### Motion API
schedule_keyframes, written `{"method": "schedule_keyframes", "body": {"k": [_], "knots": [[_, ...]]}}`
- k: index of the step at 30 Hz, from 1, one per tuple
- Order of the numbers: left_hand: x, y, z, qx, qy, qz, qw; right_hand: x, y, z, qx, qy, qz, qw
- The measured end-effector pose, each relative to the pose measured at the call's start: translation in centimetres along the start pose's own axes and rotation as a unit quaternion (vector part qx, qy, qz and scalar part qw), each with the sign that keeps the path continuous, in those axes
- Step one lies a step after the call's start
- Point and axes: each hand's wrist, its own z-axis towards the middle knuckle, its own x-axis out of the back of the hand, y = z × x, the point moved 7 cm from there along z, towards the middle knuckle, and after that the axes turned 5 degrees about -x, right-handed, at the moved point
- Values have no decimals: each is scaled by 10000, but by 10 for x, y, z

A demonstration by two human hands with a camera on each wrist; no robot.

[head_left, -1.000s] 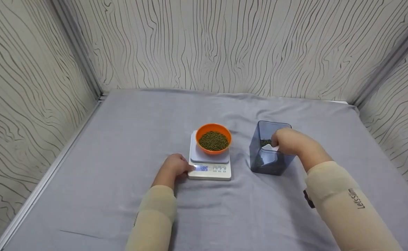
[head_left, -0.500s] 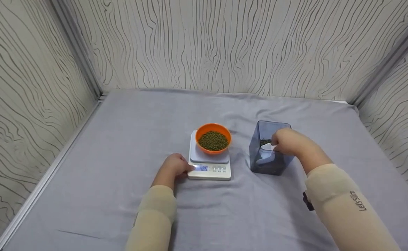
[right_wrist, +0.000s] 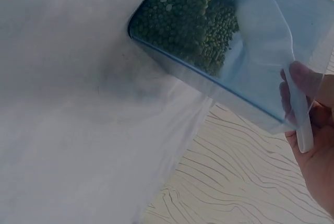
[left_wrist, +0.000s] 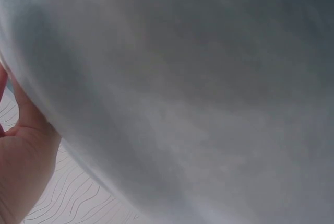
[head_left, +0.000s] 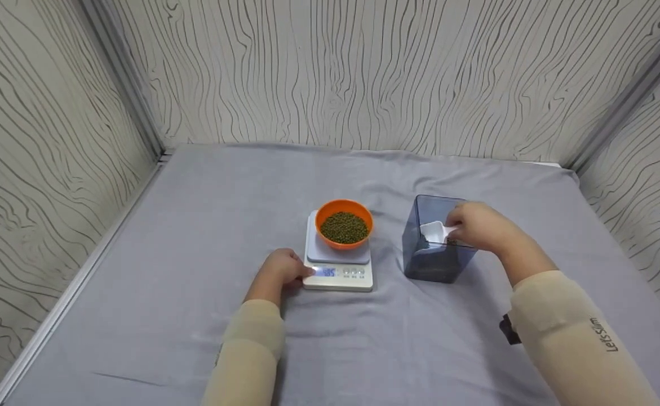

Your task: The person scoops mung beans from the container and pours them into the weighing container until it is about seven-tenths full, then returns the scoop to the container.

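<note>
A white kitchen scale (head_left: 335, 283) with a lit display reading 485 carries an orange bowl (head_left: 344, 246) of small green beans (head_left: 344, 226). My left hand (head_left: 283, 267) grips the scale's left front edge, thumb beside the display. To the right stands a clear bluish box (head_left: 430, 266), with more green beans (right_wrist: 177, 18) in it. My right hand (head_left: 481, 226) reaches over its rim and holds a white scoop (head_left: 433, 232) by the handle. In the right wrist view the scoop (right_wrist: 263, 23) is inside the box, over the beans. Cloth fills most of the left wrist view.
A grey cloth (head_left: 194, 225) with some creases covers the table. Wood-grain patterned panels (head_left: 330, 73) rise at the back and both sides. The box's tall walls stand around the scoop.
My right hand has shifted slightly right and tilted the scoop, so its bowl now shows higher inside the box. The left hand, scale and orange bowl look the same.
</note>
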Motion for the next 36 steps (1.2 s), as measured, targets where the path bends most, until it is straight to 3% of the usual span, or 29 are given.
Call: {"method": "schedule_keyframes", "body": {"k": [10, 23, 30, 36], "knots": [[0, -3, 1, 169, -23, -94, 9998, 7, 12, -9, -440, -68, 458, 9980], [1, 0, -1, -81, -38, 7, 10000, 13, 21, -26, -479, 271, 958, 9939], [-1, -1, 2, -92, -38, 72, 9999, 11, 35, -36, -901, 276, 1286, 9872], [-1, 0, 1, -67, -43, 56, 10000, 8, 40, -40, -1019, 437, 1409, 9838]]}}
